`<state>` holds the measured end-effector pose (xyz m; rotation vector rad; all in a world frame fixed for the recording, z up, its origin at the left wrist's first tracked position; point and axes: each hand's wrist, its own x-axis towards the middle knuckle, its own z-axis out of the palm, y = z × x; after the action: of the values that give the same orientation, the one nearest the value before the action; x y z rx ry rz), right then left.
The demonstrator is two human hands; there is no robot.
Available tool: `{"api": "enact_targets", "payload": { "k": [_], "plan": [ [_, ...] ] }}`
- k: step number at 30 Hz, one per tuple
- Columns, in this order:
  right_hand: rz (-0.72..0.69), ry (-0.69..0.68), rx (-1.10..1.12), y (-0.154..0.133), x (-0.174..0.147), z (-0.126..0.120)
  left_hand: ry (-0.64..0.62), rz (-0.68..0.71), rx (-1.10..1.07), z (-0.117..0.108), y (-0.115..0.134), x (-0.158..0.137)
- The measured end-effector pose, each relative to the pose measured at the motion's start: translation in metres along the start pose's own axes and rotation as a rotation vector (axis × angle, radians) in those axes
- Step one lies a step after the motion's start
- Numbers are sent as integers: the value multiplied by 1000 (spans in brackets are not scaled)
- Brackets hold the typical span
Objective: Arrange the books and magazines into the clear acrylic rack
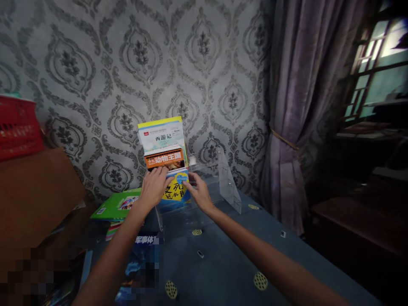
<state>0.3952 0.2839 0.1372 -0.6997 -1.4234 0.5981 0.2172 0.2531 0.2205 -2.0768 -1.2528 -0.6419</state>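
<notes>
A blue and yellow book (pixel 174 196) stands in the lowest front tier of a clear acrylic book rack (pixel 228 182). My left hand (pixel 155 183) is closed on its upper left edge, fingers over the top. At the upper right edge, my right hand (pixel 198 189) grips the same book between thumb and fingers. Behind it, an orange-topped book (pixel 165 159) rises from the middle tier, partly covered by my left fingers. A pale book with a yellow top edge (pixel 162 134) stands highest at the back. The rack's right half shows bare tiers.
Left of the rack lies a stack with a green book (pixel 117 205) on top. A dark blue book (pixel 140 259) lies nearer, partly under my left arm. A cardboard box (pixel 38 191) carries a red basket (pixel 19 127). The blue-covered table (pixel 223 250) meets a purple curtain (pixel 299 85).
</notes>
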Motion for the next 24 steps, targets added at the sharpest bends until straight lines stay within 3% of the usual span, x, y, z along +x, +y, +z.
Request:
{"api": "enact_targets", "payload": {
  "k": [13, 24],
  "plan": [
    [30, -19, 28, 11, -7, -4, -241, -41, 120, -18, 8, 9],
    [80, 101, -27, 26, -28, -27, -184, 3, 58, -17, 4, 8]
  ]
}}
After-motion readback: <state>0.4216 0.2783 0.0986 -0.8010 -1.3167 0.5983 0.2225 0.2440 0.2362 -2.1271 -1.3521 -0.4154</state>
